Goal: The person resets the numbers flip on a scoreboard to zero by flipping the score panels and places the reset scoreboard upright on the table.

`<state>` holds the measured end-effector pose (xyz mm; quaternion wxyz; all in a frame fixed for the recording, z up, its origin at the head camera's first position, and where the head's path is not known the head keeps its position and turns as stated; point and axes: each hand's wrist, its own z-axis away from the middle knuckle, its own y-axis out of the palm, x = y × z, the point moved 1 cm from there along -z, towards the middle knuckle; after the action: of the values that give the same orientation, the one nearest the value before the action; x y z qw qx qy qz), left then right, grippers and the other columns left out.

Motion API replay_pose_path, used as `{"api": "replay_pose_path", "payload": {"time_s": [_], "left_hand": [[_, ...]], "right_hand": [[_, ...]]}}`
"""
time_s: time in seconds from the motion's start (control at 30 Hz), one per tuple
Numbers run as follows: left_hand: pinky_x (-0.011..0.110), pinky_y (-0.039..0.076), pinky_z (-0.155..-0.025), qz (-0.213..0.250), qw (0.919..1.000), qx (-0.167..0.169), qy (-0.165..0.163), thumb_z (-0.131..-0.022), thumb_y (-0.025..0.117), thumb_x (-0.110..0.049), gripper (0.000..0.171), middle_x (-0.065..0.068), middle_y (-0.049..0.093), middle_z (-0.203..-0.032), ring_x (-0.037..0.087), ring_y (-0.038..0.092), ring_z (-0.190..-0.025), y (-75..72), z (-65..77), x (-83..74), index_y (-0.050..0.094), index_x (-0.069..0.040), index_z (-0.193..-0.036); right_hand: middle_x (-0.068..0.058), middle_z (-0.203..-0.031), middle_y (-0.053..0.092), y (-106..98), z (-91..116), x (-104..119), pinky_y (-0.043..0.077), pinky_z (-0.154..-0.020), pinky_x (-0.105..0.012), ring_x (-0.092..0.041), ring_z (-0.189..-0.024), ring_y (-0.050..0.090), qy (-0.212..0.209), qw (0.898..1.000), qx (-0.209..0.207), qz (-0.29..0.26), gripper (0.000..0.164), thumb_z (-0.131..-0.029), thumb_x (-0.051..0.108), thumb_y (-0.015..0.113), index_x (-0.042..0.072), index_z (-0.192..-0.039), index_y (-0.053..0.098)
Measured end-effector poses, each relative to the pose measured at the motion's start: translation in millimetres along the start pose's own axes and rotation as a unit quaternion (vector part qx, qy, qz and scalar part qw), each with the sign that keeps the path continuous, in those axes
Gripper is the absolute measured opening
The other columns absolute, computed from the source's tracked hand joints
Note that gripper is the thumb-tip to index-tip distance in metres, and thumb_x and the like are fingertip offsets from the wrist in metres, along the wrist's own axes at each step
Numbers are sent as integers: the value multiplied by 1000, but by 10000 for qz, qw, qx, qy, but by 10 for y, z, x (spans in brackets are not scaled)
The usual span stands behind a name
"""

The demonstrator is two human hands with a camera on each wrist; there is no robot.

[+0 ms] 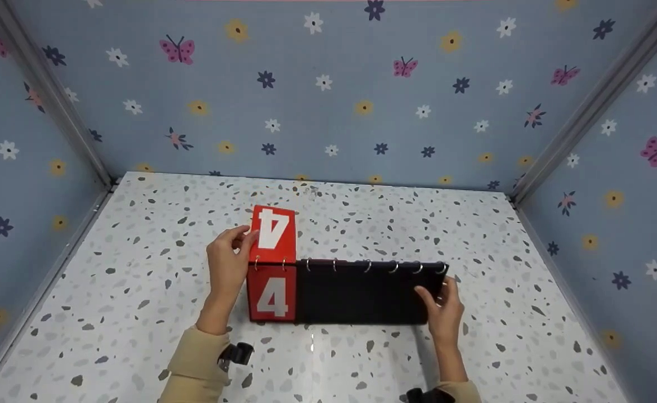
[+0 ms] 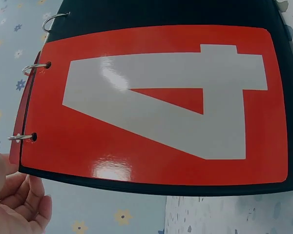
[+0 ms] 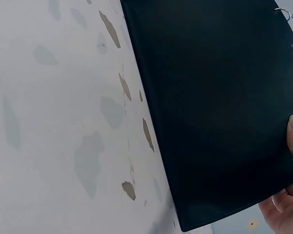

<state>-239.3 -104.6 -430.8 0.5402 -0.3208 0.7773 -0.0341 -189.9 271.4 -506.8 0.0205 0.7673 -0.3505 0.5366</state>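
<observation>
A black flip scoreboard (image 1: pixel 362 294) stands on the speckled table, with metal rings along its top edge. At its left end a red card with a white 4 (image 1: pixel 272 294) hangs against the board. Another red card (image 1: pixel 275 232), also bearing a 4, is turned up over the rings and appears upside down. My left hand (image 1: pixel 230 260) pinches that raised card at its left edge; in the left wrist view the hand (image 2: pixel 19 200) is at the lower left, partly cut off. My right hand (image 1: pixel 445 310) grips the board's right edge, thumb on the black front (image 3: pixel 210 112).
The white speckled table (image 1: pixel 155 268) surrounds the board. Blue panels (image 1: pixel 328 101) with flowers and butterflies enclose the back and both sides, joined by grey corner posts (image 1: pixel 54 95). Dark straps with small devices (image 1: pixel 236 354) sit on the wrists.
</observation>
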Motion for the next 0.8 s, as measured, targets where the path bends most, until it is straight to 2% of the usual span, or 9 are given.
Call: {"api": "replay_pose_path", "payload": {"time_s": [0.1,0.2,0.33,0.43,0.7,0.8], "left_hand": [[34,45,-67,-23,10000,65,10,-84,64,-12,23,15,64,-84,22,56,-73,-11,32,24,65,5,-100],[36,47,-70,92,9997,-28,219,-85,62,-9,19,15,64,-85,23,58,-76,-29,87,43,66,6,-96],[33,46,-71,298,9971,-377,587,-86,61,-6,13,12,63,-82,21,58,-77,-51,197,54,67,4,-91],[29,44,-72,366,9943,-676,738,-85,61,-5,11,11,62,-83,20,57,-78,-52,302,68,66,4,-90],[25,42,-74,559,9892,-1130,749,-83,64,-4,13,11,60,-88,18,56,-78,-27,581,101,63,3,-93],[25,42,-73,633,9876,-1240,721,-81,66,-5,17,11,60,-89,18,55,-78,-13,684,121,61,3,-95]], "right_hand": [[-13,-84,65,2,3,5,47,-62,-17,-14,-72,60,-27,10000,-6,-31,38,-73,10,74,1,-104,53],[-13,-84,65,4,2,6,46,-62,-16,-10,-71,60,-44,10000,-30,-55,38,-72,9,75,1,-103,53],[-13,-83,64,7,-3,1,46,-61,-15,-8,-70,59,-47,9999,-87,-83,38,-72,7,75,1,-103,54],[-13,-83,65,9,-6,-3,46,-61,-15,-8,-70,59,-43,9999,-106,-77,38,-72,7,75,1,-103,54],[-14,-83,64,6,4,7,47,-62,-18,-11,-72,60,-28,10000,-30,-13,38,-73,10,74,0,-104,53],[-16,-83,64,-18,26,164,48,-62,-21,-17,-72,61,-33,10000,-8,62,37,-74,7,73,-2,-103,53]]}}
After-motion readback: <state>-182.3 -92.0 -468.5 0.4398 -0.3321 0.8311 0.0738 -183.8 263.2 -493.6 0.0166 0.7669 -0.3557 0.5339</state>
